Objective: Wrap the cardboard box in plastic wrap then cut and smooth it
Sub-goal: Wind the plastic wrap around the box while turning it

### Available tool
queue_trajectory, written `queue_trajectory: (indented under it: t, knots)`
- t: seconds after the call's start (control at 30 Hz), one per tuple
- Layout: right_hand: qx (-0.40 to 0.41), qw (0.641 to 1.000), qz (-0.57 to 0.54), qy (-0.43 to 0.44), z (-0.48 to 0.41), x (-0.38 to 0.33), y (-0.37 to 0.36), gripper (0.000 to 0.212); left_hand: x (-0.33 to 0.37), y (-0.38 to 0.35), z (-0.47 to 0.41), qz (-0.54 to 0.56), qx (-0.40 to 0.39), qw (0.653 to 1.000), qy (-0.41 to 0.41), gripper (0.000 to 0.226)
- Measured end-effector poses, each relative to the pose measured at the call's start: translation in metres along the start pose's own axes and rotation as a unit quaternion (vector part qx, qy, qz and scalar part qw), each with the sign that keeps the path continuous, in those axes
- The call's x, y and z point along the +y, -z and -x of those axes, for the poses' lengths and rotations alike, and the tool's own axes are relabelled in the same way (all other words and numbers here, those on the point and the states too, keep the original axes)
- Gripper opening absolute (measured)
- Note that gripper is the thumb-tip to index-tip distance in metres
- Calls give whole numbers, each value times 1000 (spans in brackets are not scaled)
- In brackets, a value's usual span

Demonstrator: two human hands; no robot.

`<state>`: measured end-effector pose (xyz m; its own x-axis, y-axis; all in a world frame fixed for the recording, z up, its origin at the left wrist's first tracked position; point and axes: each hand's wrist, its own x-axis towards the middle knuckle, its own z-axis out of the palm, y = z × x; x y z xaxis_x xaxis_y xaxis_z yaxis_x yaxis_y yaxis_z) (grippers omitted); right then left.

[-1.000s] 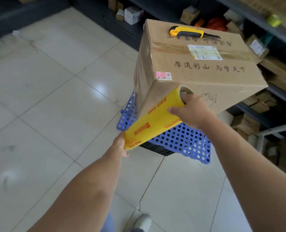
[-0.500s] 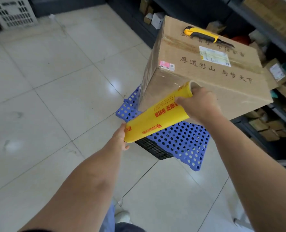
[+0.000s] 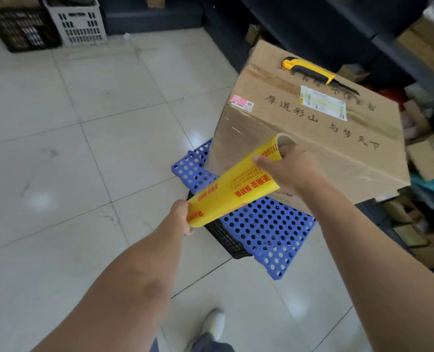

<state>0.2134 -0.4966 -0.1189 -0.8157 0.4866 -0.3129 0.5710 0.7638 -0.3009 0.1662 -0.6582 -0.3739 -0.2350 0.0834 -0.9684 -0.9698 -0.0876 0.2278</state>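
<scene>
Roll of plastic wrap (image 3: pixel 238 184) sits mid-frame, gripped at both ends: right hand (image 3: pixel 287 168) at the upper core, left hand (image 3: pixel 180 217) at the lower. It has advanced along the near face of the cardboard box (image 3: pixel 312 138), centre-right. Judged: wrapping is ongoing and the knife (image 3: pixel 312 72) is unused.

Handwritten 厚道彩山 与梦天下 on cardboard box (image 3: pixel 269 82) — red print on yellow roll (image 3: pixel 236 184) unreadable

Stockroom or warehouse aisle. Dark metal shelving (image 3: pixel 388 47) at right is crowded with small cartons (image 3: pixel 424 158). Plastic crates (image 3: pixel 79 24) stand far left on a pale tiled floor (image 3: pixel 84 148). A labelled cardboard box (image 3: pixel 345 163) rests on a blue perforated pallet (image 3: pixel 269 232).
</scene>
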Motion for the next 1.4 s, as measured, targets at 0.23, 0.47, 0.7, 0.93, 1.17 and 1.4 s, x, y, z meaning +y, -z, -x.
queue_trajectory:
  t: [0.23, 0.47, 0.7, 0.93, 1.17, 1.4]
  knots:
    - [-36, 993, 25, 107, -1, 41, 11, 21, -56, -14, 14, 99, 12, 994, -47, 53]
    - [-29, 992, 5, 122, 13, 72, 17, 53, -85, -22, 27, 139, -9, 988, -71, 40]
    - [-1, 993, 36, 117, 27, 74, 24, 51, -103, -35, 33, 130, -18, 988, -78, 44]
    - [-6, 993, -13, 114, 29, 90, 26, 68, -114, -45, 44, 128, -13, 989, -72, 58]
    - [-23, 980, 74, 183, 15, 104, 46, 37, -128, -62, 55, 226, -7, 971, -82, 39]
    - [-83, 967, 12, 241, -3, 145, 63, 55, -178, -108, 54, 300, 14, 947, -113, 29]
